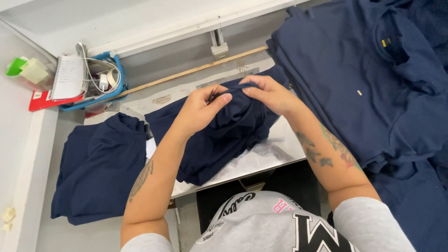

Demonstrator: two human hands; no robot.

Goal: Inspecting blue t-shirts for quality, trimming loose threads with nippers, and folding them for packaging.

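- A navy blue garment [219,135] is lying rumpled across the metal worktop [275,151], its lower fold hanging over the near edge.
- Its top edge is being pinched up at twelve o'clock.

The scene is brightly and evenly lit, seemingly from overhead, with soft, weak shadows. A dull glare spreads over the metal plate [275,151] toward five o'clock of centre. The navy garment [224,135] swallows detail, so its folds read poorly. Focus is fair in the middle; the grey shirt [275,224] at six o'clock is slightly soft. Straight edges bow toward ten o'clock, suggesting wide-angle distortion.
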